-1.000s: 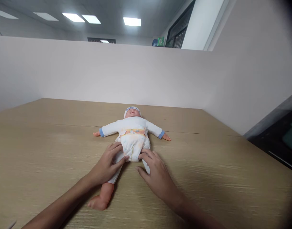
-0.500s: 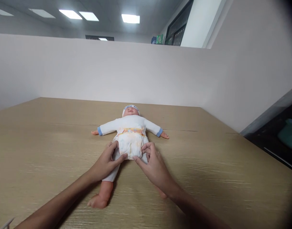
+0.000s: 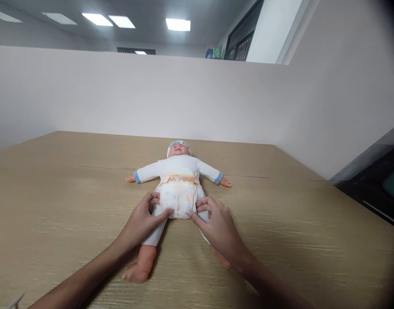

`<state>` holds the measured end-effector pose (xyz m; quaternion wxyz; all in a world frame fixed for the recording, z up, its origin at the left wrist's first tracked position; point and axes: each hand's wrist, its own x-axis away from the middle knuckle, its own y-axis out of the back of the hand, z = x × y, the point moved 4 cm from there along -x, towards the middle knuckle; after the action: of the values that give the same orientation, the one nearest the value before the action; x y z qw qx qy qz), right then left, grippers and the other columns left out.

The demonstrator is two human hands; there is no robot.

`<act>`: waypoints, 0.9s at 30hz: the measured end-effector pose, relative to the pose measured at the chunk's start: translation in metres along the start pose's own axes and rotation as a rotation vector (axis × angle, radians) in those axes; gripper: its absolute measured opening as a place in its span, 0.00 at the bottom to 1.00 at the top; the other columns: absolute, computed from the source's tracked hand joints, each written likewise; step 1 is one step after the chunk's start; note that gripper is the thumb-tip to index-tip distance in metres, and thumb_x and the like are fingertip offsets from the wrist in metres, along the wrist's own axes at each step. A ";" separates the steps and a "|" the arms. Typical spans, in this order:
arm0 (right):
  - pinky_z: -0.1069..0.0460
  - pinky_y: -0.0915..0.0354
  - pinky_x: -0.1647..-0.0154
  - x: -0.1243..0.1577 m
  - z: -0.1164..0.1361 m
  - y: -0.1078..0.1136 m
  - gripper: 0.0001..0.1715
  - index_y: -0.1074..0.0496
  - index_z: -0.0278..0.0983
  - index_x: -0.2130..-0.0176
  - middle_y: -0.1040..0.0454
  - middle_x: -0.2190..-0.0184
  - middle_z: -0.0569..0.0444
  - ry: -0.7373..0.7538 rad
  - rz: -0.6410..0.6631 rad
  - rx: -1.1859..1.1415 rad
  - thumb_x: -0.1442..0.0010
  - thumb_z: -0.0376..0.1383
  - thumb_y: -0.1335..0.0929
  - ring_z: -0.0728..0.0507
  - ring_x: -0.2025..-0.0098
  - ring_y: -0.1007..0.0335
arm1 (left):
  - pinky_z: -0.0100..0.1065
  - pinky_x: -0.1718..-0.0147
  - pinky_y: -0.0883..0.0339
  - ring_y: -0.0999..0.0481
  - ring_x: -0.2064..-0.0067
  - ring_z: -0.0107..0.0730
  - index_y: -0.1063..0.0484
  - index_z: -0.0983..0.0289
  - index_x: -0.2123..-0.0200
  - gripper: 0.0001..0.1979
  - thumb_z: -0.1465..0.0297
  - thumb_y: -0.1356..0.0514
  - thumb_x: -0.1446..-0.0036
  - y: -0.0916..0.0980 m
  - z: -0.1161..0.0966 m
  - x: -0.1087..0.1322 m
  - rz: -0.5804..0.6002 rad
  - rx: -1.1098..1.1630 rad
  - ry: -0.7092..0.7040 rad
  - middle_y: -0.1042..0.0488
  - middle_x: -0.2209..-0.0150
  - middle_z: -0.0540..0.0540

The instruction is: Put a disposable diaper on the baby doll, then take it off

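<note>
A baby doll (image 3: 180, 165) in a white outfit with blue cuffs lies on its back, arms spread, its head toward the wall. Round its hips is a white diaper (image 3: 177, 197) with an orange patterned waistband. My left hand (image 3: 147, 216) is at the diaper's left edge, thumb on the lower front and fingers curled by the leg opening. At the right edge, my right hand (image 3: 216, 219) has its thumb on the lower front and its fingers bent against the side. Both hands have thumb and fingers apart. The doll's right-side leg is partly hidden behind my right forearm.
The wooden table (image 3: 71, 201) runs back to a pale wall (image 3: 184, 98). A dark object (image 3: 377, 189) stands beyond the table's right edge. A thin white item (image 3: 16, 301) shows at the bottom left corner.
The whole view has shifted slightly. My right hand has moved a little to the right, its fingers at the diaper's side edge, and the diaper front looks spread wider. My left hand keeps its place.
</note>
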<state>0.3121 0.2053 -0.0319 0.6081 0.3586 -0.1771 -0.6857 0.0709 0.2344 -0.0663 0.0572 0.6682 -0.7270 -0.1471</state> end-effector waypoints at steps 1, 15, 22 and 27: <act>0.43 0.38 0.48 0.000 0.001 0.001 0.11 0.24 0.42 0.59 0.14 0.60 0.55 0.005 0.014 0.017 0.37 0.43 0.22 0.36 0.51 0.21 | 0.42 0.48 0.28 0.19 0.51 0.43 0.30 0.60 0.50 0.25 0.55 0.27 0.44 0.000 -0.002 0.000 0.007 0.004 0.006 0.19 0.54 0.54; 0.44 0.33 0.50 0.001 0.002 -0.003 0.08 0.19 0.43 0.61 0.18 0.62 0.53 -0.024 0.081 -0.051 0.37 0.44 0.23 0.34 0.51 0.27 | 0.42 0.55 0.27 0.19 0.57 0.43 0.31 0.60 0.54 0.30 0.50 0.24 0.51 0.002 0.004 -0.004 0.025 0.144 0.150 0.19 0.59 0.55; 0.44 0.33 0.48 0.002 0.002 -0.002 0.10 0.18 0.43 0.59 0.21 0.59 0.51 -0.084 0.109 -0.065 0.36 0.45 0.25 0.34 0.50 0.27 | 0.40 0.60 0.32 0.22 0.61 0.42 0.21 0.61 0.60 0.21 0.48 0.32 0.39 0.005 -0.014 0.000 0.108 -0.100 -0.003 0.19 0.63 0.53; 0.43 0.34 0.45 0.003 0.005 -0.001 0.09 0.19 0.42 0.57 0.20 0.56 0.51 -0.062 0.133 -0.089 0.35 0.43 0.26 0.34 0.47 0.28 | 0.45 0.52 0.25 0.18 0.50 0.50 0.18 0.61 0.54 0.23 0.50 0.27 0.44 0.003 -0.009 -0.007 0.248 0.247 0.115 0.15 0.52 0.59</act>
<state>0.3083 0.2017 -0.0298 0.6619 0.2972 -0.1887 -0.6618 0.0710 0.2398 -0.0556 0.0340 0.5825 -0.8121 -0.0103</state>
